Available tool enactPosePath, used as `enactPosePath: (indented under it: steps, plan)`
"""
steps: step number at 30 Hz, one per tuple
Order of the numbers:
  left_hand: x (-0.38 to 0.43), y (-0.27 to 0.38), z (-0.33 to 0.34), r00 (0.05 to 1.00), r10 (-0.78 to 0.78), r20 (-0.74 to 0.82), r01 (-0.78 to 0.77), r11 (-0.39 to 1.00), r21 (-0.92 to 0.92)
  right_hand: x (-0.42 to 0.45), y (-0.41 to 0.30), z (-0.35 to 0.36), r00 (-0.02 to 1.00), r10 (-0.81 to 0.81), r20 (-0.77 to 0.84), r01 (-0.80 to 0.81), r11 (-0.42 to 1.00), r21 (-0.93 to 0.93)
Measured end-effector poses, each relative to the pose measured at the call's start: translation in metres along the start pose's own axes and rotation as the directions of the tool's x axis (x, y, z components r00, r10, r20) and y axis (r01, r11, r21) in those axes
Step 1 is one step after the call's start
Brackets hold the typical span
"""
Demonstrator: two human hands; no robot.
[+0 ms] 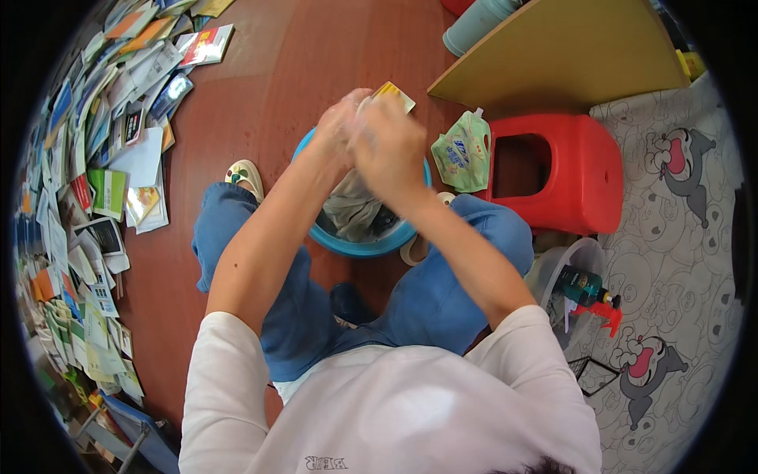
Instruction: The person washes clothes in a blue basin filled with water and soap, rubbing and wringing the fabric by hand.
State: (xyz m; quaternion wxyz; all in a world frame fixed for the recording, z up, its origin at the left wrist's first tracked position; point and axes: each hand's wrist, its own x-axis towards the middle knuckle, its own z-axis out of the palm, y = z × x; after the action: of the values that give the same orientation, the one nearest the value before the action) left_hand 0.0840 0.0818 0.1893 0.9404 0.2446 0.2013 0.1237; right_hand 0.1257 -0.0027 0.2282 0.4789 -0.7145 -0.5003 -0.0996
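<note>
My left hand and my right hand are pressed together above a blue basin. Both look wet, with whitish foam on the left one. Something pale shows between them, but blur hides whether it is cloth or lather. Wet grey-beige cloth lies in dark, sudsy water inside the basin, which stands between my knees. Just past my right fingers, a yellow and white box is partly covered by the hand.
Books and papers are heaped along the left. On the right are a green spouted refill pouch, a red plastic stool, and a clear tub with a dark green pump bottle. A wooden board juts in at upper right.
</note>
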Motion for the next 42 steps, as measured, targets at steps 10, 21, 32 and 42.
enactPosePath:
  steps: [10, 21, 32, 42]
  plan:
    - [-0.010, -0.002, 0.034, 0.973, -0.026, -0.230, 0.041, 0.998, 0.057, -0.003, 0.025, 0.002, 0.994, 0.099, 0.050, -0.097, 0.994, -0.044]
    - [0.001, -0.012, 0.017, 0.974, -0.157, -0.164, 0.180, 0.975, 0.134, 0.017, 0.081, 0.001, 0.989, 0.147, -0.011, -0.146, 0.968, -0.203]
    - [-0.020, 0.039, 0.001, 0.945, 0.163, 0.285, -0.297, 0.055, 0.953, 0.034, 0.111, -0.058, 0.453, 0.676, 0.581, -0.699, -0.135, 0.702]
    - [-0.014, 0.029, 0.013, 0.994, 0.006, -0.113, 0.034, 0.937, 0.346, 0.035, 0.066, -0.042, 0.716, 0.690, 0.105, -0.618, 0.558, 0.554]
